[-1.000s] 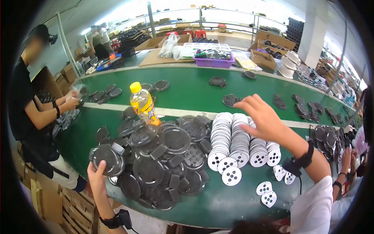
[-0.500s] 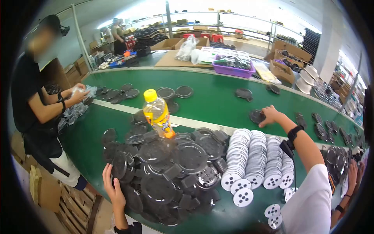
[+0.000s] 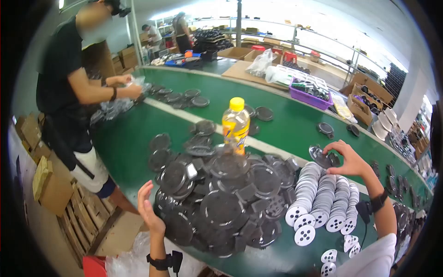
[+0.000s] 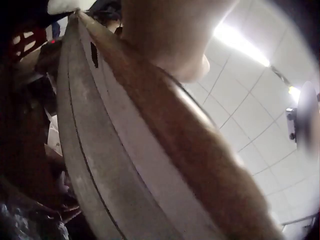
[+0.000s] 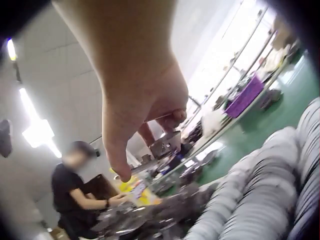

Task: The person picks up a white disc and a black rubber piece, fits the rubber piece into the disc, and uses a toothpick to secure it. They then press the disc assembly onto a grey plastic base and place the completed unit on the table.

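Observation:
In the head view my right hand grips a dark round plastic part with a small block on its rim, above the far end of the white disc rows. The right wrist view shows the same part between thumb and fingers. My left hand is at the left edge of a large heap of similar dark round parts, fingers extended and nothing in its grasp. Mostly the table's edge and the ceiling fill the left wrist view.
Behind the heap stands a yellow-capped bottle. Loose white discs lie near the front edge. More dark parts lie on the green belt, with a purple basket beyond. Another person works at the left.
My left hand has let go of a dark round part at the heap's left side. My right hand has picked one up from the belt and brought it back toward the white discs. The view has swung left.

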### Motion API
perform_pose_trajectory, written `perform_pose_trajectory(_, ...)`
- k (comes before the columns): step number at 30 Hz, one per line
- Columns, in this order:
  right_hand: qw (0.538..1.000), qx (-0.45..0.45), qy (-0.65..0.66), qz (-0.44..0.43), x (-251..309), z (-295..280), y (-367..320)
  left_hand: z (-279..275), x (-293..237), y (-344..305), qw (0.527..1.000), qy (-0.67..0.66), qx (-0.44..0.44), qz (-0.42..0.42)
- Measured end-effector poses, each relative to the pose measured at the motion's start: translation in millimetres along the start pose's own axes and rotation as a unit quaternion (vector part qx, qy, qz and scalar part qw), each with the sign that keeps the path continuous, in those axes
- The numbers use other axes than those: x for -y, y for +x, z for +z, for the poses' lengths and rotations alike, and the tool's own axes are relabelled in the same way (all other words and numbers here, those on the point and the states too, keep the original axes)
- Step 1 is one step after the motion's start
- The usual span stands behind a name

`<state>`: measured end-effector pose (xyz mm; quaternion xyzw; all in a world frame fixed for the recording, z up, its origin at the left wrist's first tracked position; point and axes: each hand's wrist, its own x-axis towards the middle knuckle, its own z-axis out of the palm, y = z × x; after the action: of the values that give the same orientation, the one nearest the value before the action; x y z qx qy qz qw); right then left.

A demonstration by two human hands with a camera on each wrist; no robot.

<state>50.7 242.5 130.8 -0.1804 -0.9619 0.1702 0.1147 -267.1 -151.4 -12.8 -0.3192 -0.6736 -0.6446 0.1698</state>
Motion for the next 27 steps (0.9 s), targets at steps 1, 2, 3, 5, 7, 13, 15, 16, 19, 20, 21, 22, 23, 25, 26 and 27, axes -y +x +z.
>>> perform_pose_trajectory(1,0.999,0.016,0.017,-0.047,30.8,-2.7,-0.1,-1.1,-3.8,-4.7,0.998,-0.049,-0.015,-0.023)
perform_pose_trajectory(2,0.995,0.030,0.033,-0.094,61.2,-5.8,1.1,-4.5,-13.3,-10.0,0.999,-0.050,-0.006,-0.021)
perform_pose_trajectory(3,0.990,0.032,0.032,-0.130,90.5,-6.6,1.5,-6.4,-17.7,-18.5,0.997,-0.068,-0.009,-0.022)
perform_pose_trajectory(5,0.980,0.033,0.013,-0.194,147.3,-3.7,5.6,-2.2,-18.3,-39.9,0.990,-0.121,-0.033,-0.061)
perform_pose_trajectory(7,0.968,0.042,-0.011,-0.248,191.7,6.6,18.3,1.7,-24.9,-48.4,1.000,-0.020,-0.007,0.000)
perform_pose_trajectory(13,0.941,-0.086,-0.194,-0.265,236.7,69.1,114.9,6.1,-38.2,-48.5,0.992,0.123,0.002,0.008)
perform_pose_trajectory(15,0.936,-0.080,-0.229,-0.256,227.4,96.3,152.0,6.6,-46.0,-51.3,0.992,0.125,0.030,0.018)
perform_pose_trajectory(16,0.935,-0.084,-0.231,-0.255,227.1,101.7,155.5,7.9,-49.4,-53.9,0.990,0.136,0.042,0.020)
perform_pose_trajectory(19,0.962,-0.034,-0.195,-0.186,228.8,102.4,153.3,12.3,-58.2,-62.7,0.970,0.217,0.105,0.015)
perform_pose_trajectory(20,0.971,-0.008,-0.145,-0.190,231.8,89.5,146.1,12.1,-59.8,-60.4,0.966,0.227,0.119,0.026)
perform_pose_trajectory(21,0.977,0.019,-0.093,-0.192,232.5,76.9,139.8,13.5,-60.1,-57.3,0.962,0.236,0.135,0.037)
perform_pose_trajectory(22,0.982,0.036,-0.049,-0.176,228.1,65.1,136.7,14.6,-58.6,-52.8,0.962,0.231,0.144,0.038)
perform_pose_trajectory(23,0.984,0.026,-0.014,-0.178,216.6,56.4,136.1,15.5,-56.1,-45.5,0.956,0.246,0.155,0.040)
perform_pose_trajectory(25,0.992,0.081,0.010,-0.097,205.5,21.2,128.7,16.7,-51.0,-30.3,0.946,0.269,0.170,0.061)
perform_pose_trajectory(26,0.992,0.101,0.040,-0.070,190.3,10.2,130.8,15.8,-46.5,-26.7,0.946,0.267,0.174,0.068)
perform_pose_trajectory(27,0.989,0.119,0.070,-0.045,172.8,-0.7,133.9,16.1,-41.8,-23.0,0.946,0.263,0.176,0.076)
